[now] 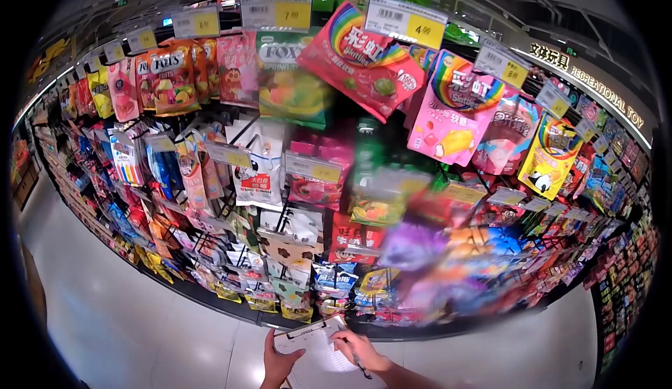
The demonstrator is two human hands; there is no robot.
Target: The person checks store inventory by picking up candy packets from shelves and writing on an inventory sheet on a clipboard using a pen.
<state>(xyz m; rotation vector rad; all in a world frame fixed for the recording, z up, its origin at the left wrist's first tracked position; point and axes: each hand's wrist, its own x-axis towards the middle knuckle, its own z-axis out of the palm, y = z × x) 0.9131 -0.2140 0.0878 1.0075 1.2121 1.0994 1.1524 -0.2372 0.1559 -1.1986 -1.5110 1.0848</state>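
At the bottom of the head view, my left hand [280, 358] grips the left edge of a clipboard [306, 329], its thumb lying over the front. Printed sheets with a grid [322, 361] are held under the clip at the top. My right hand [360, 350] rests over the paper, fingers closed round a dark pen [362, 369]. Just beyond the clipboard hang bags of candy, among them a red Skittles bag [364, 60] tilted on its hook, a green Fox's bag [292, 81] and a pink Skittles bag [456, 109].
A long candy rack curves across the view, with price tags [406, 22] along its rails. Several bags at lower right, such as a purple one [413, 245], are blurred. Pale tiled floor [161, 326] lies below. A lit "Recreational Toy" sign [588, 85] hangs at right.
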